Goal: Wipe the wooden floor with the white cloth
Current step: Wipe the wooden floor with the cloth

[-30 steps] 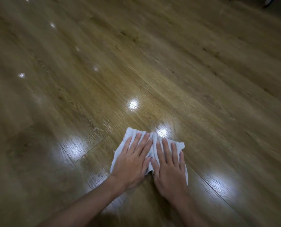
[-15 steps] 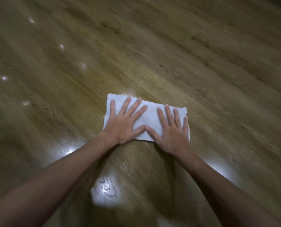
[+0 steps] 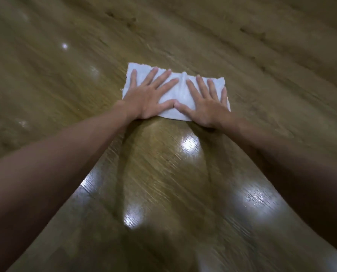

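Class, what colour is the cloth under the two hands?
White, a plain cloth with no pattern, seen in the head view, pressed flat on the brown wooden floor.

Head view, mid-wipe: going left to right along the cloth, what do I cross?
Bare wooden floor → left edge of the white cloth → left hand pressing flat → raised crease in the cloth → right hand pressing flat → cloth's right edge → bare floor again.

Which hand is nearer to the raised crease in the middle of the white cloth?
About equal; the right hand perhaps slightly nearer. The crease runs between the hands: left hand presses the white cloth left of it, right hand right of it.
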